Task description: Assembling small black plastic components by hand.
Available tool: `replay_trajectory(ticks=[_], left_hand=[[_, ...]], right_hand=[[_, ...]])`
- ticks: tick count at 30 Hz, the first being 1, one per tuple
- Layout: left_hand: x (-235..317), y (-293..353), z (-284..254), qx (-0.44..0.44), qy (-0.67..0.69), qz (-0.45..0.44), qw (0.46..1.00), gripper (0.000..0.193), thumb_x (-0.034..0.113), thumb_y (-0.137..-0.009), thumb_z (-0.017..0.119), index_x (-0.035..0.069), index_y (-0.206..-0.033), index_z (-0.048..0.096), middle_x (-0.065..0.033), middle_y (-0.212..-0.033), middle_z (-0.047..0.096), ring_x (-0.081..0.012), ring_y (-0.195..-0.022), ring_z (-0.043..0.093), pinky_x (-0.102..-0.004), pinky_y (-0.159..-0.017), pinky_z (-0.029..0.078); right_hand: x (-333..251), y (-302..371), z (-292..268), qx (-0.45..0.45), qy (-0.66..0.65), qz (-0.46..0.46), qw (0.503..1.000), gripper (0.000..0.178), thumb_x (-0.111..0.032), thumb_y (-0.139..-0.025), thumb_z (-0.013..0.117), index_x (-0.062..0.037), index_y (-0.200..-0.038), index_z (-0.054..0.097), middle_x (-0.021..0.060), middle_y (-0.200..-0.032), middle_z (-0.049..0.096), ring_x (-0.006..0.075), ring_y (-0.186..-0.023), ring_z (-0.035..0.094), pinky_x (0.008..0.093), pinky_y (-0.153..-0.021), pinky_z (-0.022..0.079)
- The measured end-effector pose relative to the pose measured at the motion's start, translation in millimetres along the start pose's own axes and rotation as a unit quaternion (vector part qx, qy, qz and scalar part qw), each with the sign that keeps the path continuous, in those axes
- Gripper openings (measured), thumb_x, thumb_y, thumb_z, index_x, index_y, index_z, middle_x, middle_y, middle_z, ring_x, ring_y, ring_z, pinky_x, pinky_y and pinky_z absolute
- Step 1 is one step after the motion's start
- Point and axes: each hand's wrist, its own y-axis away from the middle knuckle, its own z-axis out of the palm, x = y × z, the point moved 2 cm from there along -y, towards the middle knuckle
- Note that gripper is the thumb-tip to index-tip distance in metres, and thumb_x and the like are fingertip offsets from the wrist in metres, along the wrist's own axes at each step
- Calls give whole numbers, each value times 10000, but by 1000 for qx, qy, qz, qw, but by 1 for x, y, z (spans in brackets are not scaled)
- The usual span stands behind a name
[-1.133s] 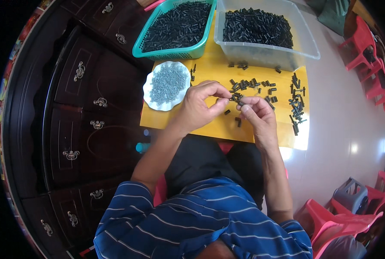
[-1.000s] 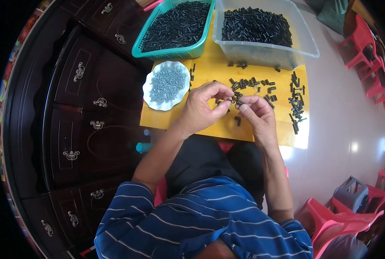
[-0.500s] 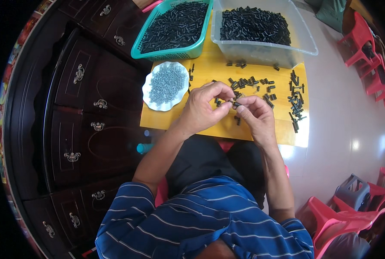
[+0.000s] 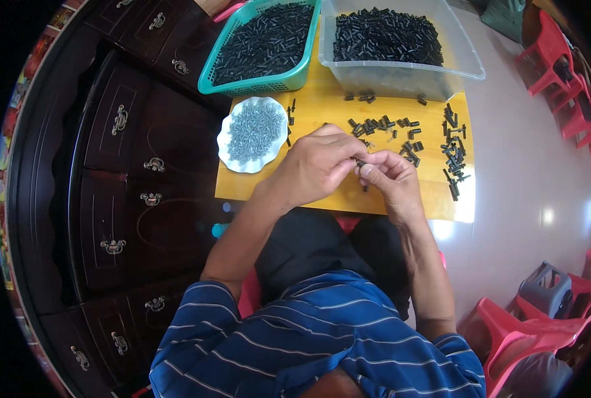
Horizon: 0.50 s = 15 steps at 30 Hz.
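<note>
Over the near part of a yellow table (image 4: pixel 255 186), my two hands meet fingertip to fingertip. My right hand (image 4: pixel 396 179) pinches a small black cylindrical piece (image 4: pixel 360 164). The fingers of my left hand (image 4: pixel 315 166) are closed at the same piece, and whatever else they hold is too small to make out. Just beyond my hands lie loose short black cylinders (image 4: pixel 378 125). To the right is a pile of longer black pieces (image 4: pixel 454 149), some with thin stems. A white scalloped dish (image 4: pixel 226 151) full of small clear-grey pieces stands left of my left hand.
A green basket (image 4: pixel 206 76) and a translucent plastic bin (image 4: pixel 408 81), both heaped with black pieces, stand at the table's far side. A dark wooden cabinet (image 4: pixel 169 232) borders the left. Red plastic chairs (image 4: pixel 507 331) and a grey stool (image 4: pixel 544 288) stand on the right.
My left fingers have closed in over the small black piece, and the hands are nearer together. The whole view has shifted slightly.
</note>
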Motion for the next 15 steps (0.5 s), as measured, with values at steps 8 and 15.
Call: replay_trajectory(ticks=[8,15], left_hand=[[-6,-4,-4,-18,3,-26,1000,278,-39,-798,720,46,-1063,698,-117,-945,713,-283,-888,694,-379,-801,554],[-7,-1,3,-1,20,-31,999,431,8,-815,697,44,-1241,645,-154,-1099,710,-345,-1004,686,-415,-875,552]], right_hand=[[-6,2,6,-22,-26,25,999,136,-56,-956,705,-17,-1085,706,52,-945,749,96,-838,689,234,-784,548],[-5,4,3,-40,-57,73,995,139,-87,-965,698,-23,-1088,700,69,-987,758,111,-856,702,235,-816,558]])
